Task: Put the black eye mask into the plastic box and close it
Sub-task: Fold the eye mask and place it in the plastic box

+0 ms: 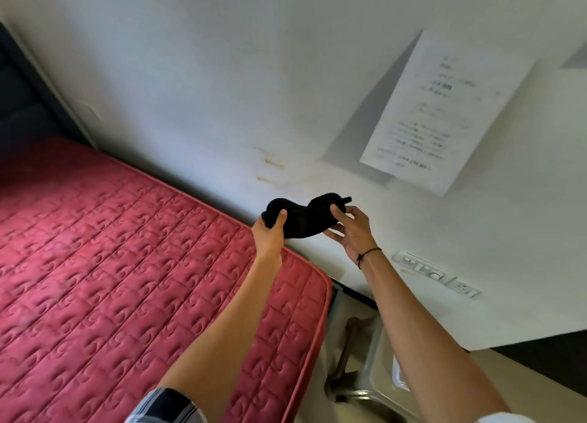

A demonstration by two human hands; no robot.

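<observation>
Both hands — left hand [270,232], right hand [351,229] — grip black eye mask [305,219].

1. A white wall [222,73] fills most of the view, with faint brownish stains [270,165] low down near the middle.
2. A printed sheet of paper [444,111] hangs on the wall at the right, one edge lifted and casting a grey shadow; its text is too blurred to read.
3. A white socket strip [435,273] sits lower on the wall.
4. A red quilted mattress [127,264] with a swirl pattern lies against the wall, its rounded corner at the lower middle.
5. A dark panel [19,98] stands at the far left.
6. Beside the mattress corner stands a grey metal stool [365,375] on a pale floor [524,378].
</observation>
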